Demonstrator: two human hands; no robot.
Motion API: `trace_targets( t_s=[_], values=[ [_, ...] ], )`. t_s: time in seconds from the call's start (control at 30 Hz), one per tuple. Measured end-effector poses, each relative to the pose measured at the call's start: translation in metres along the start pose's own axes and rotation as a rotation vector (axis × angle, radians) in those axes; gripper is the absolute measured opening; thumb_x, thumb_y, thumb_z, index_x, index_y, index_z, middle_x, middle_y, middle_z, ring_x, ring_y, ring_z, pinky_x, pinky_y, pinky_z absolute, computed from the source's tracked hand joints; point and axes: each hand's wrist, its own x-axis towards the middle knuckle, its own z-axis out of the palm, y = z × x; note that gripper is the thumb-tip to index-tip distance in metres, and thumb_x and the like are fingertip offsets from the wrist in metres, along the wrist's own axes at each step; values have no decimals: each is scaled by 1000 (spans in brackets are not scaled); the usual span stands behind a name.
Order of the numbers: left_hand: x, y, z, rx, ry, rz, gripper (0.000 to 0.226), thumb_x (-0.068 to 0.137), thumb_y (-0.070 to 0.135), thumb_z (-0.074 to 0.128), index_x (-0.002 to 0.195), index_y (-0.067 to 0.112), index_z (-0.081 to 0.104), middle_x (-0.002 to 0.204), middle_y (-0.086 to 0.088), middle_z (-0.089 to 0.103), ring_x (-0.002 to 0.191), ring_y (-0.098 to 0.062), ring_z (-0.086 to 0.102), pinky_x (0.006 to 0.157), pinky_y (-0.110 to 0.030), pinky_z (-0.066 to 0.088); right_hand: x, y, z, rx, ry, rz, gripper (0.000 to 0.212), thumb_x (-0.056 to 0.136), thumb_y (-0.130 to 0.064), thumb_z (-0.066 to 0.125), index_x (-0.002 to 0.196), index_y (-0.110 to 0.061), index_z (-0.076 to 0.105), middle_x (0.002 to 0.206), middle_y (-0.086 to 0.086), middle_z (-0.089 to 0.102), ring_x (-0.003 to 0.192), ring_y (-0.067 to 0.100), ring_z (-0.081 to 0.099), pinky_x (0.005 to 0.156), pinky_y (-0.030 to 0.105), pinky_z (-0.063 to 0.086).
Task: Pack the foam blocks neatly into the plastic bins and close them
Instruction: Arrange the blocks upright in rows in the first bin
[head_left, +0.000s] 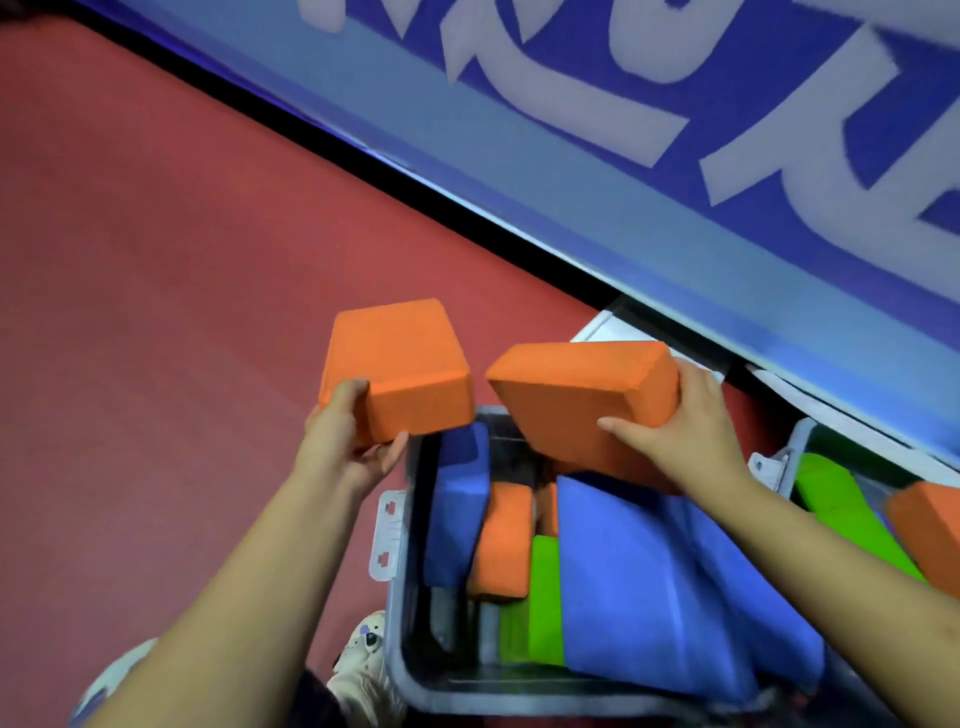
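My left hand (347, 439) grips an orange foam block (397, 366) just past the far left corner of a grey plastic bin (402, 618). My right hand (685, 421) holds a second, flatter orange foam block (576, 400), tilted over the bin's far end. Inside the bin stand a dark blue block (457, 499), an orange block (506, 540) and a green block (545, 597), with a large blue block (649, 587) lying across them. A second bin (779, 467) at the right holds a green block (852, 514) and an orange block (930, 525).
The bins sit on a red floor (156, 312). A blue barrier board with white lettering (675, 156) runs diagonally close behind them. A white bin lid (602, 330) lies by the board. My shoe (363, 665) is at the near left corner of the bin.
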Motion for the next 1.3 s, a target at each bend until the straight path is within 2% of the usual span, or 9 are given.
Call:
trace_targets(
  t_s=[0.13,0.37,0.53,0.63,0.77,0.9,1.03,1.13,1.3],
  values=[
    [-27,-15,-10,99,-116,53,43,87,26,63,125,28,44,110,-8,52,88,-25,57,63,-39,57,-19,6,-39,86,197,47,89,60,-31,87,134,-12,40,131,9,42,120,22,43,94,21,29],
    [-73,-99,-11,264,-287,84,29,91,20,59,116,28,45,105,-6,51,78,-27,55,63,-35,58,-72,28,-91,151,358,-1,92,60,-26,88,136,-10,39,133,7,40,123,20,41,102,22,29],
    [-102,-157,-11,335,-329,16,36,89,19,62,121,25,48,109,-7,54,82,-23,56,72,-40,59,-98,49,-94,124,428,-7,94,57,-28,89,135,-8,41,134,11,42,125,27,41,108,40,33],
    [-116,-182,-3,305,-339,-14,45,88,17,63,127,26,44,117,-9,52,87,-31,60,74,-43,59,-112,64,-84,-16,505,-109,97,50,-23,91,132,-9,40,129,11,45,119,29,42,105,47,32],
    [-125,-205,19,264,-416,22,43,90,11,60,127,24,43,114,-5,56,71,-22,61,76,-45,59,-124,74,-86,-134,636,-332,86,52,-13,84,126,-7,41,125,6,42,118,27,43,105,52,28],
    [-129,-229,48,285,-509,51,40,91,8,57,123,27,43,111,-3,56,62,-19,54,82,-45,57,-122,78,-107,-178,738,-364,75,59,-14,78,125,-6,43,125,6,44,119,26,45,111,42,23],
    [-123,-251,53,589,-490,109,60,76,25,76,125,36,43,121,-5,58,85,-22,64,78,-41,57,-138,96,-106,-281,545,-266,93,49,-28,88,127,-7,42,128,7,46,116,27,44,106,43,23],
    [-121,-257,54,715,-477,153,83,50,42,83,122,41,43,118,-9,60,81,-23,64,77,-43,57,-154,109,-100,-369,336,-187,105,37,-44,91,124,-9,43,126,11,55,114,27,44,95,44,28],
    [-120,-260,53,806,-478,234,73,57,46,82,118,50,41,119,-3,61,93,-28,67,80,-50,58,-170,118,-98,-337,22,-156,94,48,-76,65,122,-23,46,124,-1,47,104,24,53,90,36,42]
  ],
)
